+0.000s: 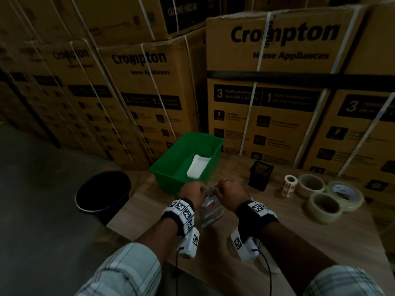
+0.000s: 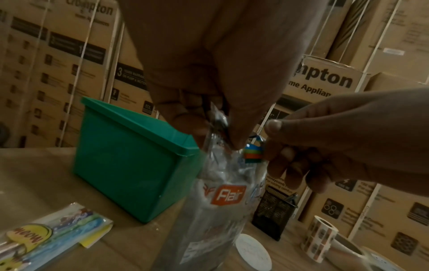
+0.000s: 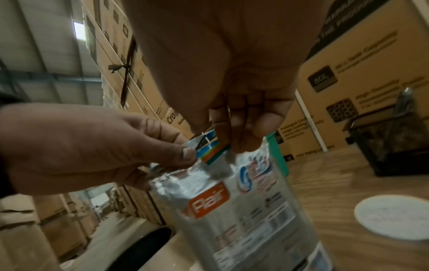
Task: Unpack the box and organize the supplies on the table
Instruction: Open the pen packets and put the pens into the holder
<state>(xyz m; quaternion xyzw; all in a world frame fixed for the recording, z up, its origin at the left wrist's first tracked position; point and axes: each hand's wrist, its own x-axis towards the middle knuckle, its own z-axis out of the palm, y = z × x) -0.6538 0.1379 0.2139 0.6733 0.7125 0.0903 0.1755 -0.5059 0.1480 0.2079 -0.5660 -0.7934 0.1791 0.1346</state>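
Observation:
A clear plastic packet (image 1: pixel 210 210) with an orange "Flair" label (image 2: pixel 231 195) stands upright on the wooden table (image 1: pixel 299 242), just in front of me. My left hand (image 1: pixel 193 192) pinches the crinkled top of the packet (image 3: pixel 243 210) on its left side. My right hand (image 1: pixel 229 192) pinches the striped coloured tab (image 2: pixel 253 153) at the packet's top right. The two hands are close together over the packet mouth. What is inside the packet is too blurred to tell. The green bin (image 1: pixel 162 167) stands right behind the hands, with a white flat item (image 1: pixel 197 167) in it.
A black mesh holder (image 1: pixel 260 176), a sticker roll (image 1: pixel 289 184) and three tape rolls (image 1: pixel 324 207) stand on the right. A "meow" pen pack (image 2: pixel 53 236) lies left and a white round disc (image 2: pixel 253 251) right of the packet. A black bucket (image 1: pixel 102 191) is on the floor. Stacked cartons wall the back.

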